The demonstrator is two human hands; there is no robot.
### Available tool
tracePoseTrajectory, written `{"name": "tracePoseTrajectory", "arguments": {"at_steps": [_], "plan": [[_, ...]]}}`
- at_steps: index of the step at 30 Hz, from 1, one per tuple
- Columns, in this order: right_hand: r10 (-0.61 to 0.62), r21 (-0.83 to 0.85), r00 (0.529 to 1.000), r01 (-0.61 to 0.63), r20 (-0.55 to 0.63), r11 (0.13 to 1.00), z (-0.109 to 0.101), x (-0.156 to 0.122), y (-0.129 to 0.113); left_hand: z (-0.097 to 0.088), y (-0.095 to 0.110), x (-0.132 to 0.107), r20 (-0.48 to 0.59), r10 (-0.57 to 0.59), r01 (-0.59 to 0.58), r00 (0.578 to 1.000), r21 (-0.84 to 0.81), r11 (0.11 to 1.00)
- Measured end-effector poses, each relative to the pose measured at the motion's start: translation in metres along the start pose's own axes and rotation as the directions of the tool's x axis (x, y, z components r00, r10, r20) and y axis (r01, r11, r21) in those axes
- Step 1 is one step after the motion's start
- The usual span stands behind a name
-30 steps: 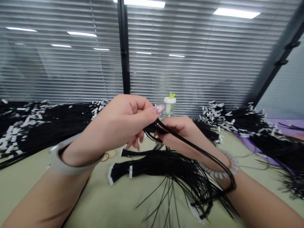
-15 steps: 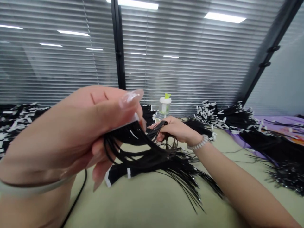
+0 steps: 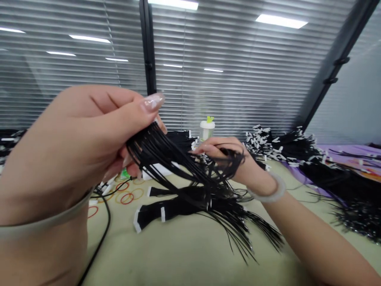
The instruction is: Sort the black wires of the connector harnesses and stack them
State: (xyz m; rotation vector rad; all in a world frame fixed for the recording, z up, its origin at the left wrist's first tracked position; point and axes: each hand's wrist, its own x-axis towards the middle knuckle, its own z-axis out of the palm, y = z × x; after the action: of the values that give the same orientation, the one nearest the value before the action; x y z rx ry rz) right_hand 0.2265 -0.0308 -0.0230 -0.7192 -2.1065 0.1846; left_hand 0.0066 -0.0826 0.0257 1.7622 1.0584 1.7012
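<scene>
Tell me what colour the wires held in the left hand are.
Black: the wires in the left hand show best in the head camera's view.

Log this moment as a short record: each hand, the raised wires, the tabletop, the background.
Left hand: the left hand pinches one end of a raised wire bundle
Right hand: the right hand has dark strands looped across it; its grip is unclear
Raised wires: black, sagging from the left hand toward the right
Tabletop: two lying bundles with white ends, plus red and yellow rings
Background: a white-lidded cup before window blinds
</scene>
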Motion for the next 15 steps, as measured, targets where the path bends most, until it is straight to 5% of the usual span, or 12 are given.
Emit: {"name": "tracePoseTrajectory", "arguments": {"at_steps": [2,5,11,15], "plan": [[-0.016,-0.029,1.000,0.015,-0.020,0.999,-0.003,-0.001,0.002,0.001,-0.001,0.000,0.071,0.139,-0.144,0.988,0.073,0.987],[-0.012,-0.075,1.000,0.009,-0.028,0.997,-0.009,-0.002,0.004,0.001,-0.004,0.003,0.018,0.240,-0.240,0.971,0.111,0.964],[0.134,-0.191,0.990,-0.123,0.043,0.974,-0.016,0.002,0.022,0.001,-0.004,0.011,0.109,0.102,-0.116,0.989,0.133,0.984],[0.303,-0.348,0.940,-0.235,0.155,0.908,-0.017,0.001,0.053,0.005,-0.009,0.015,0.195,0.005,-0.036,0.981,0.156,0.987]]}}
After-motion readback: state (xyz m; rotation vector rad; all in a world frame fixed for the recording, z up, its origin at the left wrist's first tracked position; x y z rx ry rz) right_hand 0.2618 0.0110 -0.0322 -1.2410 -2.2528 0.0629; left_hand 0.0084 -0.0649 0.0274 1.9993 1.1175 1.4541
